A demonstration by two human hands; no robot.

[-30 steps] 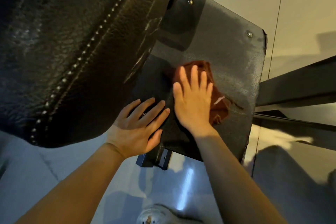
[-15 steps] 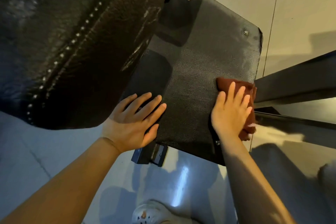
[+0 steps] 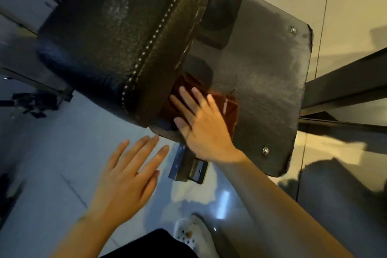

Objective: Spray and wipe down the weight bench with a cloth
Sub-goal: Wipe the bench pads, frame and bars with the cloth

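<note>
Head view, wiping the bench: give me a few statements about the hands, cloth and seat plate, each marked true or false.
1. The right hand presses flat on the cloth. True.
2. The left hand rests on the seat plate. False: it hangs open over the floor, touching nothing.
3. The cloth lies at the plate's right edge. False: it lies at the left, next to the studded pad.
4. The cloth is reddish brown. True.
5. A spray bottle is in the left hand. False: that hand holds nothing, and no bottle is in view.
6. A white shoe shows at the bottom. True.
</note>
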